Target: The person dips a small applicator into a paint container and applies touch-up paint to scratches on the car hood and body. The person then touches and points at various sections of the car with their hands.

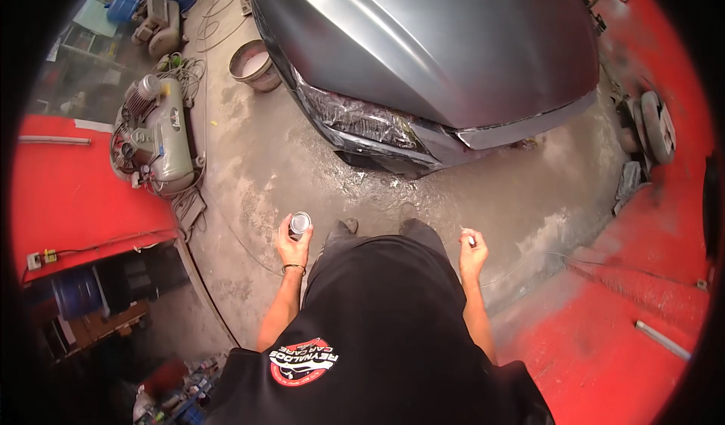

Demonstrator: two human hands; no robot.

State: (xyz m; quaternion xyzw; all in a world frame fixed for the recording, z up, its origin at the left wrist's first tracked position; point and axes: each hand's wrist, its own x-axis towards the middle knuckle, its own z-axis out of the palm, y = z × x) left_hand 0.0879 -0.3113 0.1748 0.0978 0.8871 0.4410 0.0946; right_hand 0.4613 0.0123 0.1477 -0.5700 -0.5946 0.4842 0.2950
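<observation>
My left fingers [285, 230] grip a round tin [300, 223], face up, well apart from my right fingers [479, 238], which pinch a small white thing [471, 241], the car's front corner [411, 167] ahead between them.

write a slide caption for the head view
Left hand holding a round silver container, right hand pinching a small white object, near a dark grey car on a wet concrete floor.

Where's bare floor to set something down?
Concrete floor shows bare between the right hand and the car, though it looks wet in places. Another bare patch lies between the compressor and the car's front corner, below the bucket in view. It's crowded beside the compressor, where hoses bunch up.
</observation>
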